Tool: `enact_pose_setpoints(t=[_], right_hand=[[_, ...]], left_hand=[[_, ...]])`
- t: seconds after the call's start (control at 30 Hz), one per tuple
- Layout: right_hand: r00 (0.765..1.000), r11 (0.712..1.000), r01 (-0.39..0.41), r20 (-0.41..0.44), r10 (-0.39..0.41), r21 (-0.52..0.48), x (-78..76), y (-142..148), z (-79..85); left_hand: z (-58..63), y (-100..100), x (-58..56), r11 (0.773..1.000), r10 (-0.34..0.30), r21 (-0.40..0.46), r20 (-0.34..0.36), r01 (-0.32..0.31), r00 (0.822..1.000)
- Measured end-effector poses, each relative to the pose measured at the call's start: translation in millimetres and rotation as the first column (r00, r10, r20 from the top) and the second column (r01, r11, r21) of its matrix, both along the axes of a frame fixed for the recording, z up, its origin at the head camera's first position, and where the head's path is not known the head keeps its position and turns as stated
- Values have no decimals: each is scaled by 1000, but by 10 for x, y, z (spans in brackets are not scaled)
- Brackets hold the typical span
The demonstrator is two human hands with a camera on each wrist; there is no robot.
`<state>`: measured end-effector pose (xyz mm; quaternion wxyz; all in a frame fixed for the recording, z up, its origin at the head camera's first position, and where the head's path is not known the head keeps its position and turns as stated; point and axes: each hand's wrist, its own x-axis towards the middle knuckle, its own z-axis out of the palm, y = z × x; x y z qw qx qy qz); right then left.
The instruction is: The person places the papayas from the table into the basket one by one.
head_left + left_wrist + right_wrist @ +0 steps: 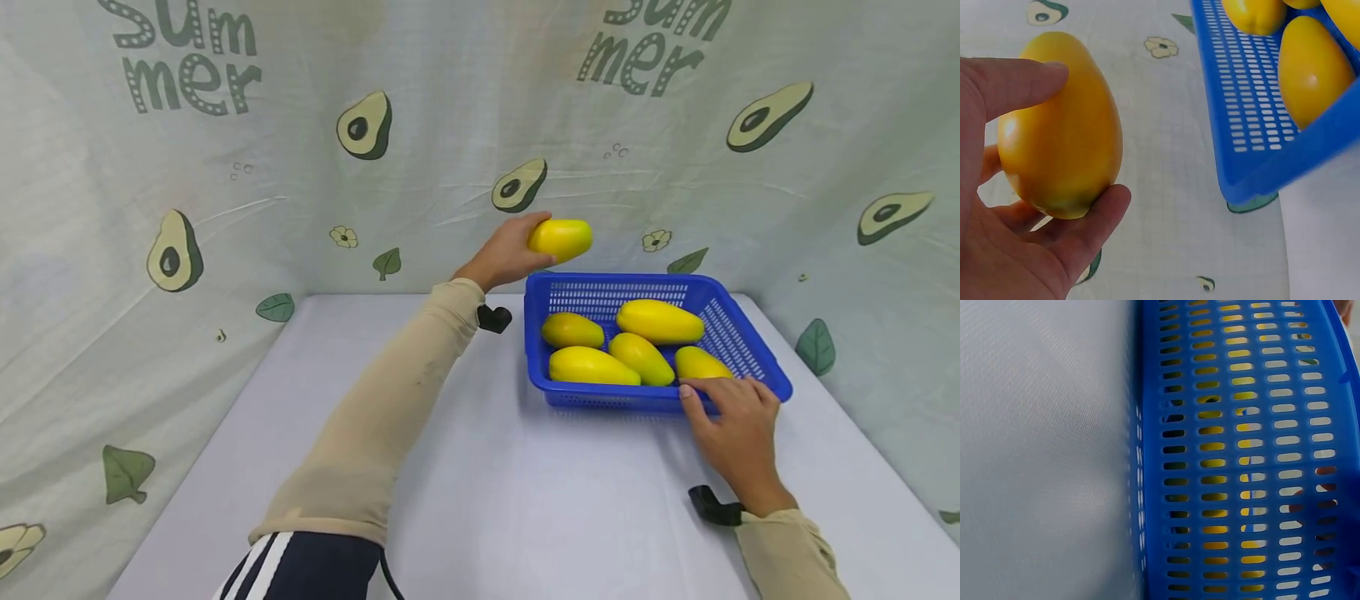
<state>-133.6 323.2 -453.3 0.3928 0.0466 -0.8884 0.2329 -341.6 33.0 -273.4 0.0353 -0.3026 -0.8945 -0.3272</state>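
Observation:
My left hand (513,250) grips an oblong yellow fruit (564,240) in the air, behind and above the blue basket's far left corner. In the left wrist view, the thumb lies across the smooth fruit (1066,125) while fingers support it from below. The blue plastic basket (600,394) sits on the table. My right hand (738,429) holds its near rim by the right corner, fingers over the edge. Several similar yellow fruits (660,322) lie inside. Slotted basket wall (1222,437) fills much of the right wrist view, with yellow showing through the slots.
A white cloth covers the table (480,500). Behind and beside it hangs a pale curtain (442,150) printed with avocados, leaves and lettering. Black wrist mounts (712,506) are worn at both wrists, and a dark cable (390,575) hangs by the left sleeve.

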Motion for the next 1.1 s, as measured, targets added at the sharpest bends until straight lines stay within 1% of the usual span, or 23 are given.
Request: enact_pose_setpoints(t=[0.13,0.4,0.5,0.67,0.73,0.83,0.97,1.1], right_hand=[[1000,1000,2,6,-2,0,6,-29,8],[1000,1000,-13,-2,13,-3,-11,-63,20],[1000,1000,-11,1,11,-4,-12,-74,19],[1000,1000,-17,1,17,-10,-12,-104,10],[1000,1000,-23,2,23,-15,-12,-116,9],[999,999,-34,7,35,-22,-26,-133,15],[999,999,-37,12,37,-18,-49,-136,25],[999,999,-40,18,40,-17,-58,-132,28]], left_hand=[[47,77,-1,1000,-8,-29,-8,8,1000],[120,196,2,999,-22,-39,-19,22,1000],[130,242,17,999,-12,-34,-1,12,1000],[146,278,57,998,33,-51,65,-30,997],[145,263,62,998,47,-56,76,-43,996],[135,192,45,997,66,-49,78,-62,995],[112,71,6,997,70,-40,50,-68,996],[78,-57,-6,997,64,-39,23,-63,998]])
